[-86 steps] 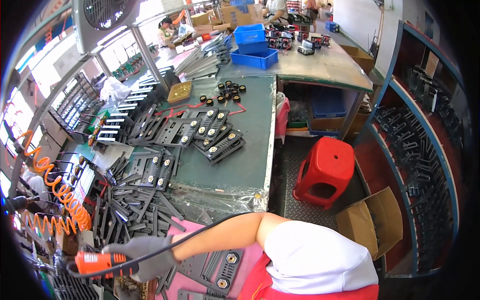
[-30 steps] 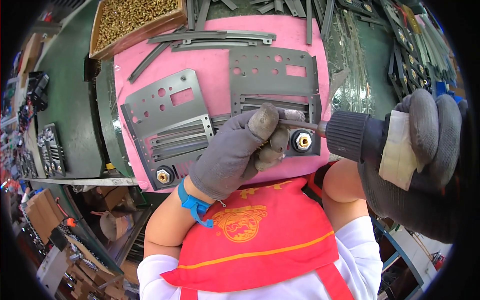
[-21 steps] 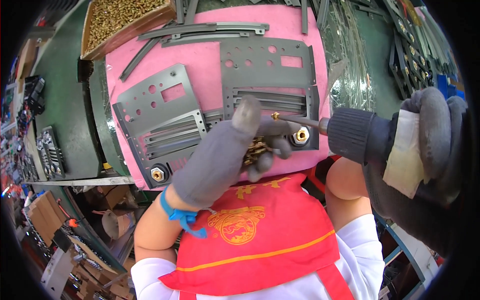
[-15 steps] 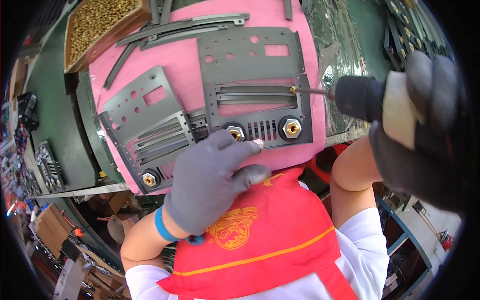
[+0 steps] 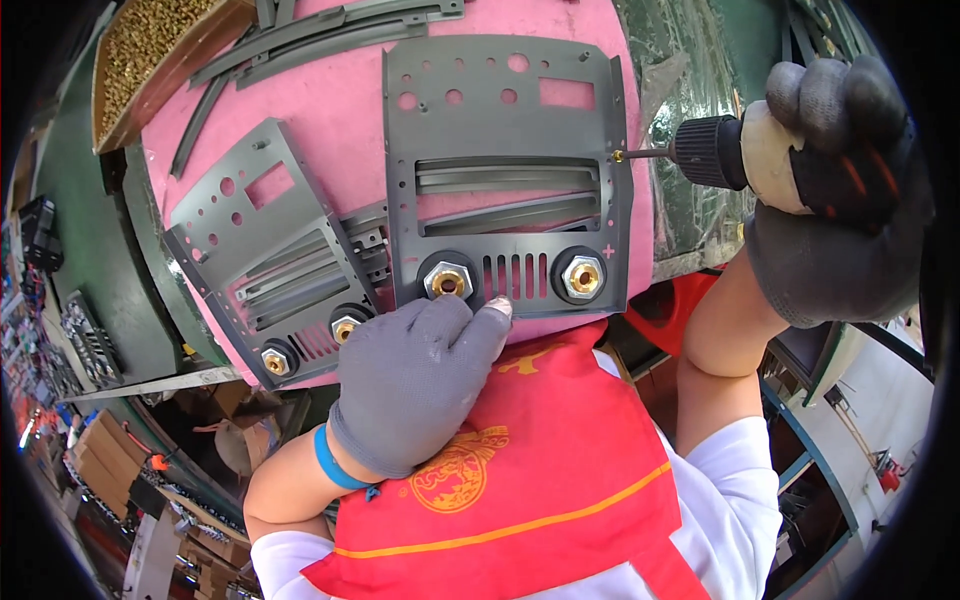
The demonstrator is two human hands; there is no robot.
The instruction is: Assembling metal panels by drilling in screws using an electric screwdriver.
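Landmark: flat grey metal panel with round holes, long slots and a rectangular cut-out point(image 5: 505, 170), lying on a pink foam pad point(image 5: 340, 110) in the middle of the view.
Panel fittings: two brass hex nuts on black round collars sit along the panel's near edge, one at its left end point(image 5: 447, 281), one at its right end point(image 5: 582, 277), with a row of short vent slits between them.
Left hand: the grey-gloved left hand point(image 5: 415, 385) lies palm down at the panel's near edge, just below the left brass nut; its fingers point(image 5: 490, 320) are stretched flat and press on the panel edge, gripping nothing.
Right hand: the dark-gloved right hand point(image 5: 835, 190) is off the panel's right side, its fingers clenched around a powered screwdriver with a pale body and a black ribbed collar point(image 5: 745, 150).
Driver tip: the thin bit points left and meets a small brass screw point(image 5: 619, 156) at the panel's right edge, level with the upper long slot.
Second panel: a like grey perforated metal panel point(image 5: 270, 250) lies tilted to the left of the first, partly tucked beneath it, with two smaller brass nuts on its near edge.
Behind the panel: loose grey metal strips point(image 5: 320, 30) on the pad's far part, and further left a brown tray of small brass parts point(image 5: 150, 45).
Counter: green counter point(image 5: 80, 240) to the left of the pad.
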